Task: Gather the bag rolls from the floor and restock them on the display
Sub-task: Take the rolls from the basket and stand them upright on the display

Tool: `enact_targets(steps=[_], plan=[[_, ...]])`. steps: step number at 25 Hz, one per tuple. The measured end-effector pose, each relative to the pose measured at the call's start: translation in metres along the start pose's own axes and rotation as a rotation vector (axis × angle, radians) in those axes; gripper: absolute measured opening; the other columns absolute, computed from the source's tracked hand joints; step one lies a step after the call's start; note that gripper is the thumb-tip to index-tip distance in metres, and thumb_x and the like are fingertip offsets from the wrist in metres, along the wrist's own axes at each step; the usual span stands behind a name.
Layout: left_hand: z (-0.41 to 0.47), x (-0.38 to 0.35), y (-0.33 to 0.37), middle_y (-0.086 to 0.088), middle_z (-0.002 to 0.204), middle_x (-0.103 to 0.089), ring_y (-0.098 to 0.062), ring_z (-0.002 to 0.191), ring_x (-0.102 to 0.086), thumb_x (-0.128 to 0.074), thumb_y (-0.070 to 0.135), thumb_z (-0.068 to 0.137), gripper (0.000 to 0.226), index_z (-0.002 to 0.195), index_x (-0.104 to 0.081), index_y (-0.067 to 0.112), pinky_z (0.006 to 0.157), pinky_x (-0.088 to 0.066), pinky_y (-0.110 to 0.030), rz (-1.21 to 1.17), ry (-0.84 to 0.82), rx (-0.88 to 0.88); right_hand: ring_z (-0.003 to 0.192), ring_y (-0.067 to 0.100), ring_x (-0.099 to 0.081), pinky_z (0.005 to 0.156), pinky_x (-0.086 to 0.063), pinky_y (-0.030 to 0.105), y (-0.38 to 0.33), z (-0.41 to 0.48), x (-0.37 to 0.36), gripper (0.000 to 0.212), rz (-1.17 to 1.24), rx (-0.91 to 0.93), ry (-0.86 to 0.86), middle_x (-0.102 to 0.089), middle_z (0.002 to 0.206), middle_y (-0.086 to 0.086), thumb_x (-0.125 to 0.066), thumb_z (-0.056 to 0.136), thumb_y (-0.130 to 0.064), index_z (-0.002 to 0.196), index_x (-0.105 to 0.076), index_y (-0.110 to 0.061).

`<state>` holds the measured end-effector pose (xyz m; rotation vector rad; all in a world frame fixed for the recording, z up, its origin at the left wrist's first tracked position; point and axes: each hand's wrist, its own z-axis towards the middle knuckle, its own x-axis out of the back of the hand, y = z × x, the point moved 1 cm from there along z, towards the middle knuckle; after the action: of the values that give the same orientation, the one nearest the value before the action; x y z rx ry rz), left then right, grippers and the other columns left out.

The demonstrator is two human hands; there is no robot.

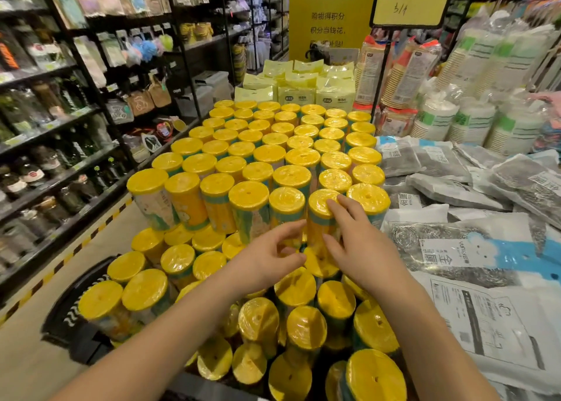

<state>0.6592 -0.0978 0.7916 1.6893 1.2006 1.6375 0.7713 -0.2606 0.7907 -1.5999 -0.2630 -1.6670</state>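
Nearest us, yellow-capped bag rolls (306, 328) crowd the lower tier, several tilted, with a black basket (65, 312) at their left edge. Both our hands meet at one upright roll (318, 205) in the front row of the upper block (273, 154) of rolls. The right hand (361, 243) lays nearly straight fingers over its cap, thumb against its side. The left hand (267, 258), fingers loosely bent and holding nothing, touches its side. Grey packets (461, 249) lie just to the right — beyond stand stacked paper cups (473, 121) and pale yellow packs (303, 92).
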Motion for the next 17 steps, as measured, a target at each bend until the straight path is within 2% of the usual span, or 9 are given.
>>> enact_targets(steps=[2,4,7,9,13,17], plan=[[-0.015,0.013,0.004,0.019,0.147,-0.045,-0.003,0.127,-0.051,-0.064,0.039,0.095,0.063,0.150,-0.034,0.050,0.101,-0.047,-0.026,0.176,0.062,-0.036,0.126,0.020,-0.055,0.083,-0.052,0.037,-0.007,0.001,0.005,0.065,0.008,0.028,0.023,-0.019,0.164,-0.009,-0.053,0.101,-0.042,0.157,-0.026,-0.025],[-0.034,0.028,0.005,0.019,0.151,-0.039,-0.005,0.136,-0.041,-0.062,0.041,0.096,0.065,0.152,-0.031,0.047,0.107,-0.041,-0.027,0.379,0.126,-0.092,0.127,0.020,-0.052,0.083,-0.047,0.035,-0.026,0.002,0.010,0.061,0.015,0.124,0.070,-0.032,0.157,-0.007,-0.056,0.099,-0.041,0.154,-0.035,-0.024],[-0.070,0.057,-0.005,0.012,0.163,-0.020,-0.016,0.147,-0.024,-0.055,0.046,0.098,0.067,0.156,-0.023,0.043,0.114,-0.036,-0.036,0.746,0.214,-0.069,0.137,0.023,-0.043,0.104,-0.042,0.039,-0.076,0.000,0.005,0.059,-0.063,0.300,0.030,-0.043,0.153,-0.002,-0.062,0.095,-0.039,0.149,-0.045,-0.024],[-0.098,0.079,-0.017,0.005,0.166,-0.014,-0.024,0.149,-0.020,-0.051,0.049,0.099,0.066,0.156,-0.020,0.040,0.114,-0.037,-0.042,0.951,0.288,-0.028,0.139,0.026,-0.041,0.109,-0.040,0.043,-0.114,-0.007,-0.006,0.059,-0.115,0.394,0.005,-0.046,0.152,0.001,-0.066,0.092,-0.041,0.146,-0.050,-0.023],[-0.159,0.131,-0.055,0.002,0.165,-0.016,-0.025,0.148,-0.018,-0.053,0.047,0.098,0.064,0.155,-0.023,0.038,0.114,-0.034,-0.042,0.959,0.379,0.023,0.136,0.029,-0.045,0.106,-0.044,0.046,-0.201,-0.022,-0.030,0.062,-0.145,0.521,-0.004,-0.051,0.146,0.005,-0.070,0.086,-0.043,0.141,-0.054,-0.023],[-0.249,0.207,-0.121,-0.002,0.162,-0.027,-0.027,0.147,-0.025,-0.060,0.045,0.094,0.066,0.153,-0.031,0.036,0.115,-0.035,-0.047,0.944,0.483,0.103,0.126,0.036,-0.055,0.099,-0.049,0.048,-0.329,-0.036,-0.070,0.063,-0.153,0.639,-0.034,-0.056,0.140,0.010,-0.074,0.081,-0.044,0.137,-0.058,-0.020]])
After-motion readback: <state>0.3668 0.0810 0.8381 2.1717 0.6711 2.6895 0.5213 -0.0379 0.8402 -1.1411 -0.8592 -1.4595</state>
